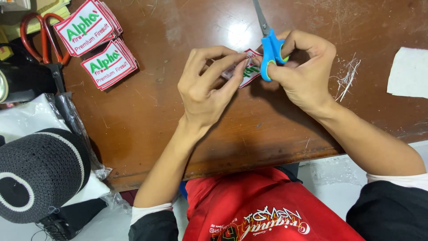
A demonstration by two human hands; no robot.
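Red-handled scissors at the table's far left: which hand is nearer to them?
Left. The left hand pinches a patch mid-table, well right of the red-handled scissors; the right hand, holding blue scissors, is farther right.

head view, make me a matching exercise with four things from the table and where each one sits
Things:
1. blue scissors
2. red-handled scissors
3. stacks of patches
4. white cloth piece

Places:
A. far right of the table
B. in the right hand
C. upper left edge, beside the dark clutter
D. on the table, left of the left hand

Pairs: 1-B, 2-C, 3-D, 4-A
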